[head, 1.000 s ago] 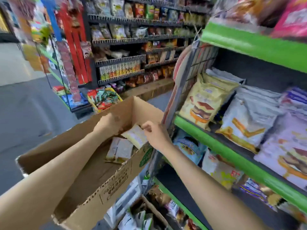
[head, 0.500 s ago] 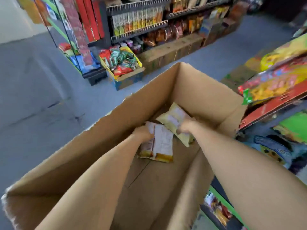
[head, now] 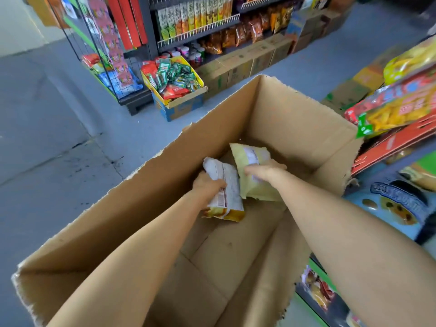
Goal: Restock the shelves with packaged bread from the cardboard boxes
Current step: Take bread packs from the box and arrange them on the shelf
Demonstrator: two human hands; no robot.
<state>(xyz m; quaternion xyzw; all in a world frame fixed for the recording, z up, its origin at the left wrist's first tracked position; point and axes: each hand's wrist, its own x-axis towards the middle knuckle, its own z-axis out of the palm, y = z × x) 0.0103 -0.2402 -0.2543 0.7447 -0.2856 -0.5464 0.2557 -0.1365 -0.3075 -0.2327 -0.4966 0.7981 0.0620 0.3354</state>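
Deep inside the open cardboard box [head: 295,119], the left hand [head: 207,184] grips a white bread packet [head: 224,190]; the right hand [head: 264,172] grips a yellow bread packet [head: 250,159]. Bare box floor lies nearer the person.

Left hand [head: 208,182] now gripping white packet [head: 224,192], right hand [head: 264,172] lifting yellow packet [head: 250,161]
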